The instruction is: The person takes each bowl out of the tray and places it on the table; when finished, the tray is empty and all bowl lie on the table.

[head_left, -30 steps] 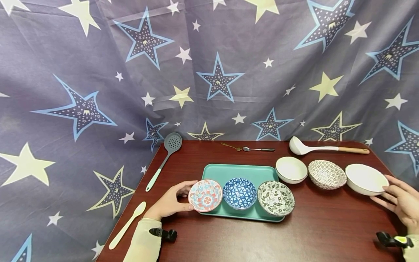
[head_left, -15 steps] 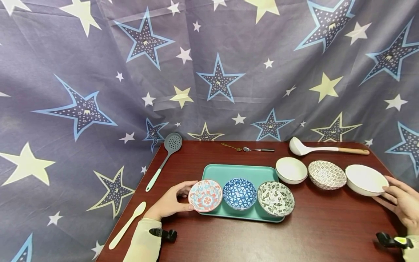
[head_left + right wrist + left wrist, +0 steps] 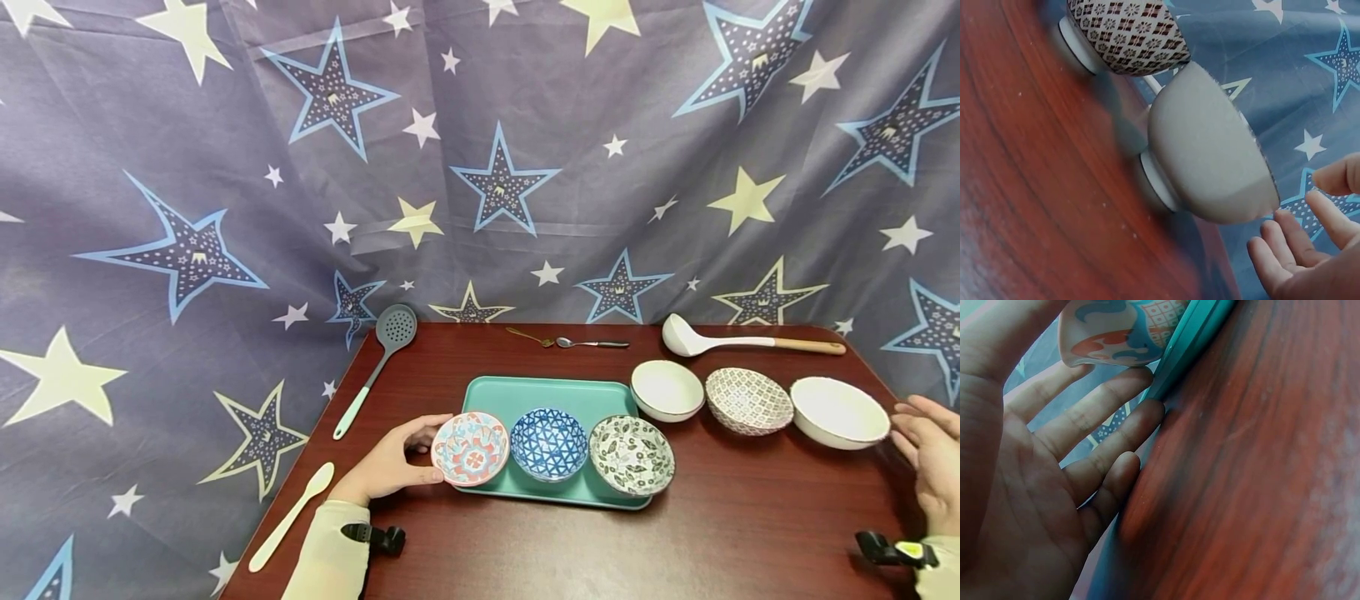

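Note:
On the near left of the teal tray point(image 3: 517, 387) sits a red-and-blue patterned bowl point(image 3: 471, 448). My left hand point(image 3: 390, 461) holds that bowl's left side between thumb and index finger; in the left wrist view the other fingers of the hand point(image 3: 1054, 444) spread below the bowl point(image 3: 1116, 331). Beside it stand a blue triangle-patterned bowl point(image 3: 550, 444) and a leaf-patterned bowl point(image 3: 632, 455). At the far right, my right hand point(image 3: 932, 462) is just right of a plain white bowl point(image 3: 840, 412), fingers apart and holding nothing. The right wrist view shows its fingertips near the bowl's rim point(image 3: 1210, 150).
Left of the white bowl stand a brown-patterned bowl point(image 3: 748, 402) and a small white bowl point(image 3: 667, 390). Behind lie a ladle point(image 3: 735, 340), a small spoon point(image 3: 592, 342) and a small fork point(image 3: 531, 337). A slotted spatula point(image 3: 382, 362) and a cream spoon point(image 3: 292, 517) lie left.
My right hand has let go of the plain white bowl and moved slightly right. The left hand and the bowls have stayed put.

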A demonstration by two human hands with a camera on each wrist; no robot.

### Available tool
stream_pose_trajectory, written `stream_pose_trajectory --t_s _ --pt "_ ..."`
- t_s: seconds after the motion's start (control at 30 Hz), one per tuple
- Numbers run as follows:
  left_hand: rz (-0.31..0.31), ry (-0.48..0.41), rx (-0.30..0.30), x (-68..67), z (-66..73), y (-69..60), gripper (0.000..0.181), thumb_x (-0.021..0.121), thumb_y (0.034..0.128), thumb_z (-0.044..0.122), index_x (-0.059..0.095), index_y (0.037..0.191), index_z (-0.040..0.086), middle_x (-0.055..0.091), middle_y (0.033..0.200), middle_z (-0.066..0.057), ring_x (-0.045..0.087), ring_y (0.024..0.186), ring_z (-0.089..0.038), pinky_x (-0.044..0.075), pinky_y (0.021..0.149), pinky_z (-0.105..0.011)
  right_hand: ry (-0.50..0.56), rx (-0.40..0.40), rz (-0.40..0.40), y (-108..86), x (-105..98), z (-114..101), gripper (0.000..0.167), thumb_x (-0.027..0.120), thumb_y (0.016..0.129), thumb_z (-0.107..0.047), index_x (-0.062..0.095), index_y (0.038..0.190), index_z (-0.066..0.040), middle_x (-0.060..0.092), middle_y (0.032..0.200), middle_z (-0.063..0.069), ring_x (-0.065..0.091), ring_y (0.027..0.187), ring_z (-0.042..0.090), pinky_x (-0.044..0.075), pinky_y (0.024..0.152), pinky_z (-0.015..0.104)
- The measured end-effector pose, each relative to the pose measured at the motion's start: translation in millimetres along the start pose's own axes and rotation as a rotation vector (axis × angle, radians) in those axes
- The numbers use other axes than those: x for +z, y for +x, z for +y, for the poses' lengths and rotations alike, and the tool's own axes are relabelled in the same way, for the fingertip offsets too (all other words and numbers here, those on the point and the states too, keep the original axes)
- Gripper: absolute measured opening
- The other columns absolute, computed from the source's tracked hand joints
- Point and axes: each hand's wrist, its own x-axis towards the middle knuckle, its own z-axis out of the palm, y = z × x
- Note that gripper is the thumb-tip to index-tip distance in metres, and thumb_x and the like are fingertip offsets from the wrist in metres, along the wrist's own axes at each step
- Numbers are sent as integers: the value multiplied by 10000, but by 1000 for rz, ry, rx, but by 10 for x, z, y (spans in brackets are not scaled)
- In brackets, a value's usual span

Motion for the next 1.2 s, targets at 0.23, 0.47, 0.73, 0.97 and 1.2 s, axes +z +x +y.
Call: stream_pose_trajectory --t_s 0.23,0.47,0.73,0.97,1.2 --pt "2 3 -5 0 11 3 826 898 832 180 502 1557 151 710 1192 -19 675 1078 -220 528 929 -350 -68 -41 210 -33 208 -78 422 480 972 134 735 1014 -200 719 864 -105 639 764 -14 480 639 89" --pt "5 3 0 3 0 1 818 896 834 174 507 1554 160 709 1194 -46 674 1077 -237 533 921 -370 -117 -93 169 -71 442 -105 401 511 965 140 770 1033 -159 756 882 -91 683 784 -9 492 652 86" --pt "6 4 -2 10 -19 2 822 897 834 188 504 1556 157 705 1209 -48 672 1089 -229 529 934 -375 -245 -126 100 -185 754 -108 368 594 934 147 784 1141 -91 774 941 -81 697 843 5 494 751 76" --pt "7 -1 2 10 2 0 819 897 834 186 507 1553 147 704 1212 -51 671 1091 -230 532 934 -392 -259 -146 -113 -299 967 -3 309 665 961 99 753 1215 -53 782 1024 -68 707 902 9 512 774 98" --pt "9 -8 4 10 -14 -6 811 895 833 164 512 1548 150 715 1190 -45 675 1079 -240 534 919 -403 -245 -129 -317 -425 1146 104 313 663 981 80 729 1250 -65 778 1095 -62 702 973 -5 531 757 118"
